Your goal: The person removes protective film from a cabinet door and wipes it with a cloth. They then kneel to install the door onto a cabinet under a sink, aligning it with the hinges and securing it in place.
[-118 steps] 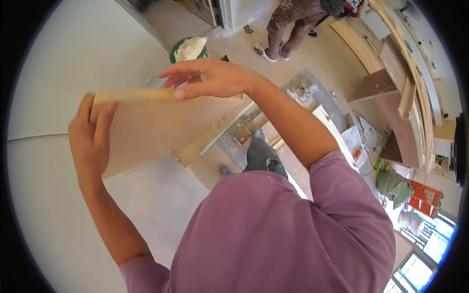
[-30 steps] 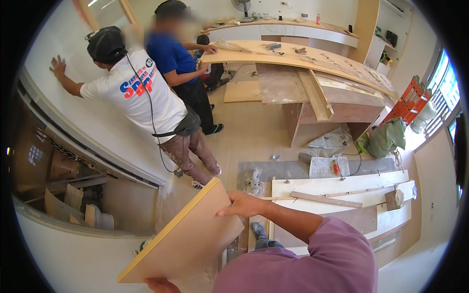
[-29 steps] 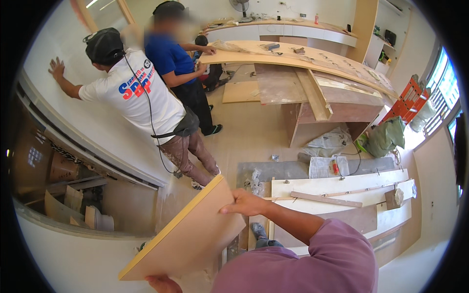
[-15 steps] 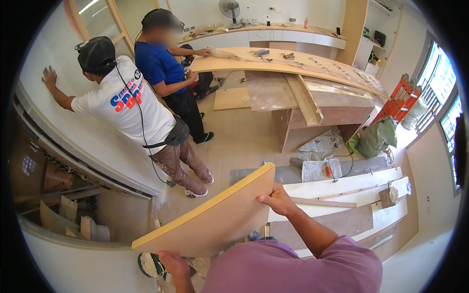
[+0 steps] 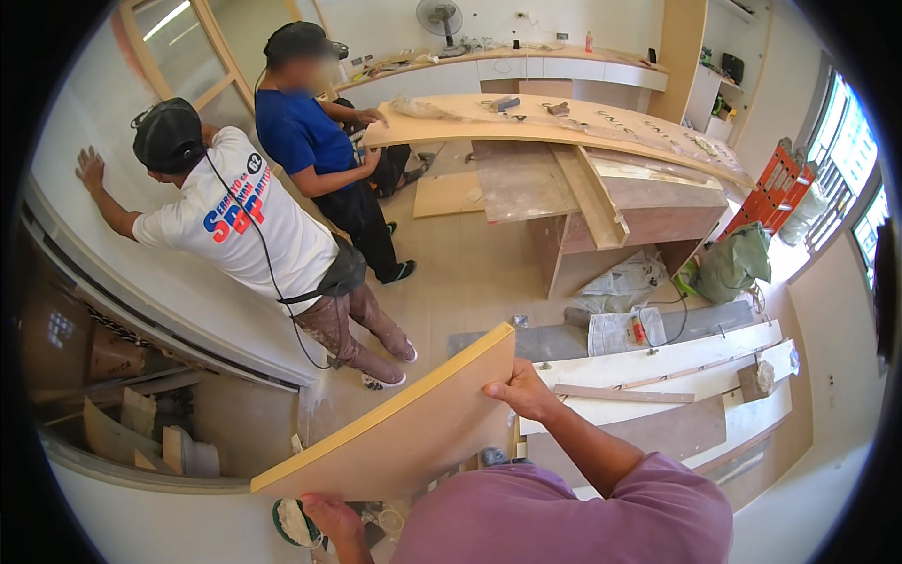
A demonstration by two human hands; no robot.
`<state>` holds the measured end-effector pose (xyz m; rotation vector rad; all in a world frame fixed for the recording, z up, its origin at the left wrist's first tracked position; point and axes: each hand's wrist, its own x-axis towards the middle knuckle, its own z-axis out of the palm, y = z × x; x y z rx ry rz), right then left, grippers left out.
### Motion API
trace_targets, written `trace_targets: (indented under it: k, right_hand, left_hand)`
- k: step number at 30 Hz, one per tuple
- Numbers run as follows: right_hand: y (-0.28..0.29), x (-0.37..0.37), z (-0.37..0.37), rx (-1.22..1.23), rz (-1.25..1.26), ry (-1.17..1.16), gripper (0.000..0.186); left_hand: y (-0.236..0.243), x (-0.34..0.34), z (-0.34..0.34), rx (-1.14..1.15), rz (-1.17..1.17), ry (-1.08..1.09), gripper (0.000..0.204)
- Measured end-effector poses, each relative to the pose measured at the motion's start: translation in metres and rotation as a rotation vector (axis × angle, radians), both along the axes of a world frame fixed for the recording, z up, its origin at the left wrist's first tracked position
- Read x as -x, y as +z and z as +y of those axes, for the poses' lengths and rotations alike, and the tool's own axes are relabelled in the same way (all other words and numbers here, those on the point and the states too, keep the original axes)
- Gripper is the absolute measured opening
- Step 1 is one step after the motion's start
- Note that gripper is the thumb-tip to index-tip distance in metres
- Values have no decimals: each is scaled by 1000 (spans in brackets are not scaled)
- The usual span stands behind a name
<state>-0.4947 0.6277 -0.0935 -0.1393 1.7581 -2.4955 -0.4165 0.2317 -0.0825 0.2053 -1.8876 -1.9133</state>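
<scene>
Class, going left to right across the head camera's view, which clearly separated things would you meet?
White-shirted co-worker's outstretched hand, same co-worker's black cap, wearer's left hand, fan, wearer's right hand, pinkish bottle, green sack, barred window.

The worktop (image 5: 564,129) bears plastic sheeting (image 5: 413,106) and a grey block (image 5: 505,103); the floor (image 5: 460,268), white panels (image 5: 601,370) and a green sack (image 5: 736,263)

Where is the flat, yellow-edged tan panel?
The panel is low, left of centre in the head view, held by the left hand and right hand.
</scene>
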Motion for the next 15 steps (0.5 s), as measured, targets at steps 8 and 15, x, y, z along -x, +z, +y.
trace_targets:
  k: [8, 15]
  right_hand:
    - [4, 11, -1, -19, -21, 26, 53]
    - [6, 8, 3, -28, -24, -6, 58]
  left_hand:
    - [0, 3, 3, -31, 25, 56, 81]
    - [-9, 17, -11, -5, 47, -117, 81]
